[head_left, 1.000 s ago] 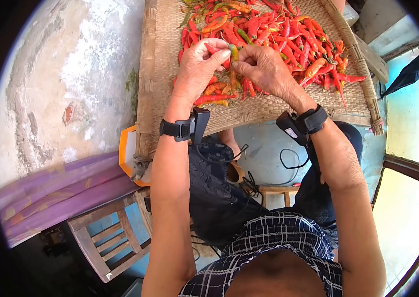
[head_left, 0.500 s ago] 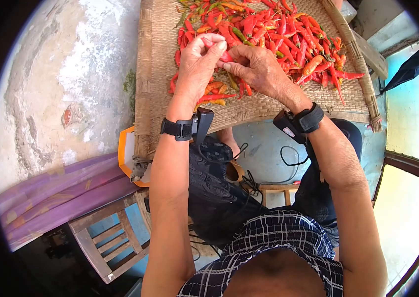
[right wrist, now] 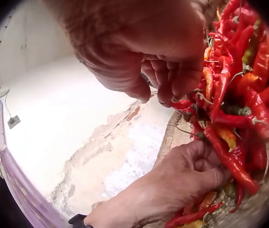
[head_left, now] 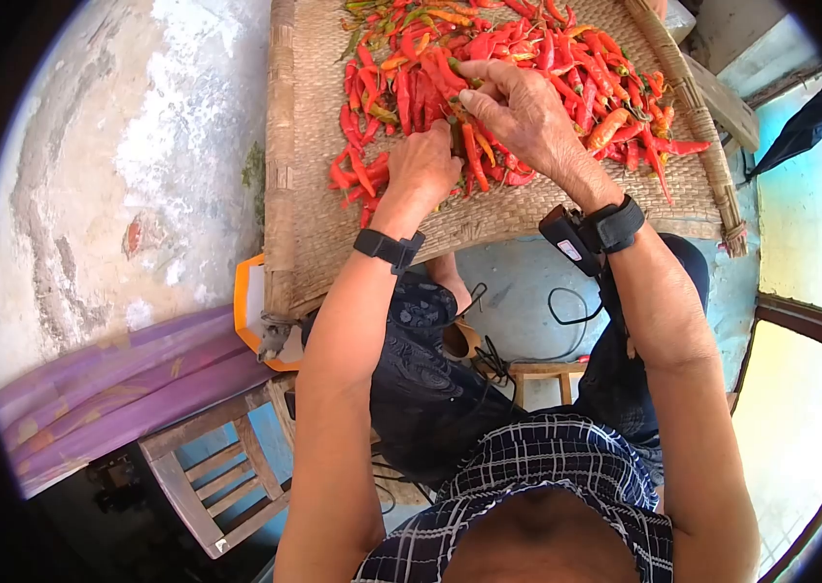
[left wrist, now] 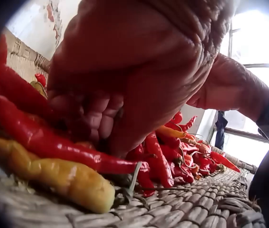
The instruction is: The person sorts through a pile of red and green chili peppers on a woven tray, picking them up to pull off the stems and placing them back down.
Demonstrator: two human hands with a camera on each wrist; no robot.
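Red chili peppers (head_left: 576, 73) lie heaped on a woven bamboo tray (head_left: 318, 58), with some orange, yellow and green ones among them. My left hand (head_left: 427, 163) reaches down into the near edge of the heap, fingers curled. Beside its fingertips is a dark green chili (head_left: 456, 138); I cannot tell whether they pinch one. In the left wrist view, a red chili (left wrist: 44, 137) and a yellowish chili (left wrist: 68, 178) lie next to this hand. My right hand (head_left: 524, 112) hovers over the heap, thumb and index finger apart, with no chili visible between them.
The tray's raised rim (head_left: 279, 175) runs along a peeling wall (head_left: 177, 155) on the left. Below the tray are a small wooden stool (head_left: 542, 371) and black cables (head_left: 493, 364). A wooden chair (head_left: 221, 466) stands at lower left beside purple cloth (head_left: 139, 394).
Earlier both hands met over the heap at a green-yellow chili, then a red one. The left hand has since lowered toward me into the chilies, and the right hand has separated from it.
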